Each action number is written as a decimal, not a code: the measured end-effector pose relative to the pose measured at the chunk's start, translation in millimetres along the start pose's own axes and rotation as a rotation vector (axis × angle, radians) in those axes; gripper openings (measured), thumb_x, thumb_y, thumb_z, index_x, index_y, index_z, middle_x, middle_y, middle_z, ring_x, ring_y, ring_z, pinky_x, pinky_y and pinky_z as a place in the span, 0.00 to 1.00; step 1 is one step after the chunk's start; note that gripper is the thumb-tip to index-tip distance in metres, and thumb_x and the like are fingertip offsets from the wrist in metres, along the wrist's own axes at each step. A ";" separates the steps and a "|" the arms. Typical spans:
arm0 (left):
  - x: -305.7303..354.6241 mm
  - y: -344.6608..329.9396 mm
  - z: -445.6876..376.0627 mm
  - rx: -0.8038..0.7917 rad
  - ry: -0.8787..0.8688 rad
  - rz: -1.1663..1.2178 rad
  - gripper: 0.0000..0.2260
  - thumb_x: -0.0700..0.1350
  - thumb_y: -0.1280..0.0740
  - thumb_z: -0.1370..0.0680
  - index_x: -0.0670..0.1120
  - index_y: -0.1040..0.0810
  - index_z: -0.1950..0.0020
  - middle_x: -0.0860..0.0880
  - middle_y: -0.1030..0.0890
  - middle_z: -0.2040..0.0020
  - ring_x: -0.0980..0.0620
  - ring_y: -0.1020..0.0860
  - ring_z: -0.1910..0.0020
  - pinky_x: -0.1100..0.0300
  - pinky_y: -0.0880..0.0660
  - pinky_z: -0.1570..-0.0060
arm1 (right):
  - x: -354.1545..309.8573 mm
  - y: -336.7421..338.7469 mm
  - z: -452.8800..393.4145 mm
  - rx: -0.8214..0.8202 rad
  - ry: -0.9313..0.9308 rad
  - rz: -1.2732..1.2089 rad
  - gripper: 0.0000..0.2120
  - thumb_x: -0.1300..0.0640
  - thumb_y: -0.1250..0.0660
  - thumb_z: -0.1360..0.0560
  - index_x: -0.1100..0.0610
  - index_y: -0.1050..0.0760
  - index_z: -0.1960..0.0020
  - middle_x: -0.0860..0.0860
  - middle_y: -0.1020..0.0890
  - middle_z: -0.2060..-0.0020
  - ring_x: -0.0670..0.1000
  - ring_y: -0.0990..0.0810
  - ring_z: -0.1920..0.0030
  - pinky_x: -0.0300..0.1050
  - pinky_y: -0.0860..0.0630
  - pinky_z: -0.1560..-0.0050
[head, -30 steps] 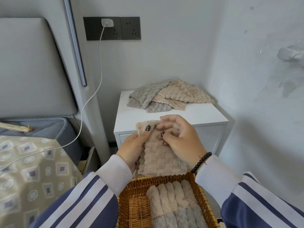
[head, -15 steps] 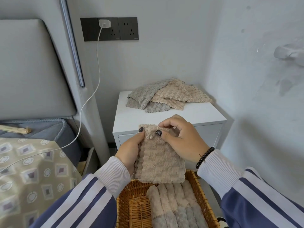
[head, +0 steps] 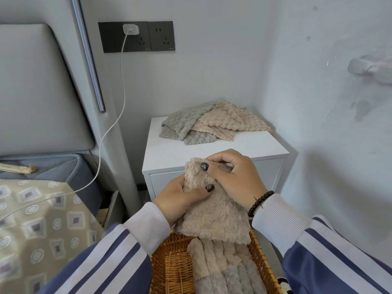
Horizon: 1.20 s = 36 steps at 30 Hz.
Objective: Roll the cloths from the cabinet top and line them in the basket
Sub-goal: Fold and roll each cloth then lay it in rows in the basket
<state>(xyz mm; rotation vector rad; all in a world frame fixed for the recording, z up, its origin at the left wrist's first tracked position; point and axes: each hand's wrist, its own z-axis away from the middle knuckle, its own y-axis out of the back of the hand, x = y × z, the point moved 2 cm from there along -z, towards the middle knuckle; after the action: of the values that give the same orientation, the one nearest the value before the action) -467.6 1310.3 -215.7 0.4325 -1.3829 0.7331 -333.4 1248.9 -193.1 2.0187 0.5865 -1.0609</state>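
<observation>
A beige fleece cloth (head: 214,217) hangs folded in front of me, above the wicker basket (head: 169,266). My left hand (head: 180,198) grips its left edge with the thumb across the front. My right hand (head: 233,177) pinches the top edge, which is curled over into the start of a roll. Several rolled beige and grey cloths (head: 224,268) lie side by side along the basket's right half. A loose pile of grey and beige cloths (head: 212,124) sits at the back of the white cabinet top (head: 169,153).
The bed with a patterned cover (head: 38,225) and grey headboard (head: 31,92) is at the left. A white charger cable (head: 110,132) runs from the wall socket (head: 135,37) down across the bed. A wall stands close on the right.
The top edge of the cloth has been folded further down over itself. My left thumb has slid lower on the cloth and my right thumb now presses the curled edge.
</observation>
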 end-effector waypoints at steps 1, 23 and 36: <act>-0.4 0.3 -0.4 0.023 0.000 0.008 0.09 0.37 0.31 0.26 0.43 0.21 0.46 0.44 0.15 0.55 0.47 0.16 0.56 0.55 0.19 0.57 | -0.3 0.9 -0.1 0.015 -0.013 -0.009 0.04 0.54 0.27 0.28 0.46 0.20 0.55 0.41 0.21 0.53 0.41 0.24 0.48 0.44 0.27 0.43; 1.9 27.3 -3.6 -0.002 -0.082 -0.186 0.33 0.49 0.19 0.43 0.58 0.22 0.39 0.47 0.17 0.44 0.44 0.17 0.49 0.47 0.19 0.52 | 11.4 34.7 7.7 -0.275 -0.152 0.164 0.17 0.49 0.23 0.34 0.50 0.24 0.49 0.46 0.17 0.53 0.49 0.18 0.53 0.49 0.21 0.49; 2.7 12.6 1.0 -0.069 0.039 -0.010 0.07 0.41 0.26 0.33 0.48 0.14 0.57 0.44 0.14 0.56 0.47 0.16 0.58 0.57 0.19 0.58 | 20.7 57.1 7.9 -0.524 -0.350 0.023 0.28 0.41 0.22 0.42 0.54 0.21 0.47 0.51 0.15 0.50 0.50 0.17 0.50 0.46 0.22 0.43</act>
<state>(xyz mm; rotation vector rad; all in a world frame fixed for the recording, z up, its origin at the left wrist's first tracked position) -476.9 1319.1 -214.6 0.3689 -1.3648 0.6808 -286.9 1209.3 -189.5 1.3487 0.5791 -1.0799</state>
